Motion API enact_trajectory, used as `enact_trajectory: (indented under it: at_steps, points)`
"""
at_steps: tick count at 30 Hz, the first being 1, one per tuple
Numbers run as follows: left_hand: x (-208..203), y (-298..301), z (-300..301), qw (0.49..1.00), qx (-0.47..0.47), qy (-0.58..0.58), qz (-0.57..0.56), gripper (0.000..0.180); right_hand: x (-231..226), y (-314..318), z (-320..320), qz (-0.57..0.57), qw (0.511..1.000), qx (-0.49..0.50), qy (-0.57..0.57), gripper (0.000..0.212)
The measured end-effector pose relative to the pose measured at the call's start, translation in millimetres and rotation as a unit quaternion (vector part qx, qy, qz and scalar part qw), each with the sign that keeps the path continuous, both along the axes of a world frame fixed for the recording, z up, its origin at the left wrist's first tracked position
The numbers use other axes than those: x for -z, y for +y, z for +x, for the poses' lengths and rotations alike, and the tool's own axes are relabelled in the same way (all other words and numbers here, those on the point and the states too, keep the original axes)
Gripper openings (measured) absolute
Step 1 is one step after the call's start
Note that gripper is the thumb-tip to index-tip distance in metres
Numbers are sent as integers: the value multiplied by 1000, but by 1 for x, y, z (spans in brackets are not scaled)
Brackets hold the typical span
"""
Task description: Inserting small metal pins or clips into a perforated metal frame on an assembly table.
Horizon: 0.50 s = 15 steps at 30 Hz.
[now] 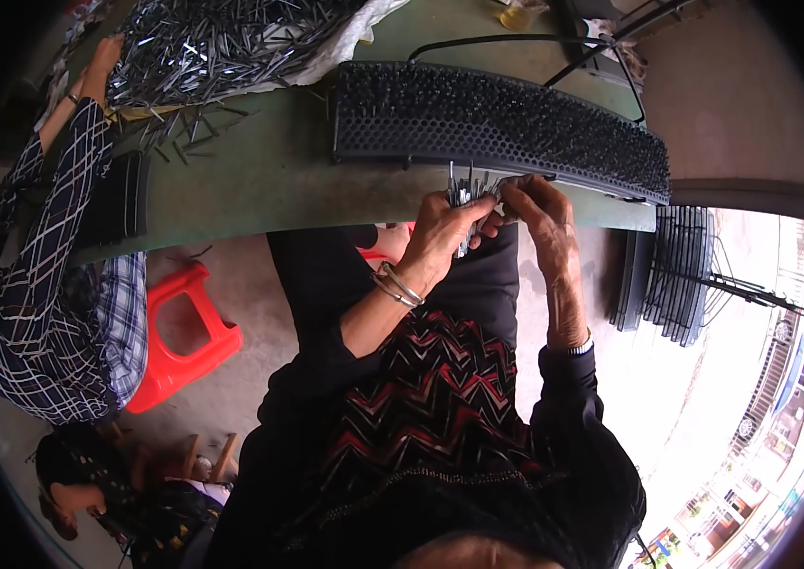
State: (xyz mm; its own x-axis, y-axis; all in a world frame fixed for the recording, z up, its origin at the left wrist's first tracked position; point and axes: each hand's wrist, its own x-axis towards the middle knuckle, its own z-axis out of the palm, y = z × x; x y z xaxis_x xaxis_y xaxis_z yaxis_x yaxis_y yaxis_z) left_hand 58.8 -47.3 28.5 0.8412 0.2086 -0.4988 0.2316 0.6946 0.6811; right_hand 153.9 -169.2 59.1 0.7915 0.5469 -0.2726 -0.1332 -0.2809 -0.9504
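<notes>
A bundle of thin dark and silvery sticks point(463, 190) stands roughly upright in my left hand point(432, 237), its fingers closed round them. Right beside it, my right hand point(546, 218) has thumb and fingers pinched together at the bundle's side; whatever lies between those fingertips is too small to make out. Both hands are over my lap at the table's near edge, just in front of a long black rack point(478, 137) full of round holes. Many dark sticks fill its far rows and right end, while bare holes show in the nearer rows towards the left.
A heap of loose sticks point(221, 52) lies on a pale sheet on the green table point(269, 185). Another person's hand point(108, 55) reaches to it from the left. A red stool point(221, 332) stands below, and stacked black racks point(682, 270) are at the right.
</notes>
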Motion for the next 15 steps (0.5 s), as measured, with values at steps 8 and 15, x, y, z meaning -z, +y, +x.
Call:
enact_trajectory:
  at_steps: [8,15]
  points:
    - [-3,2,-2,999,17,3,52,18,1,2,-5,18,999,30,30,17]
    - [-5,-1,-3,996,29,-8,83,17,2,-5,-2,23,999,0,25,17]
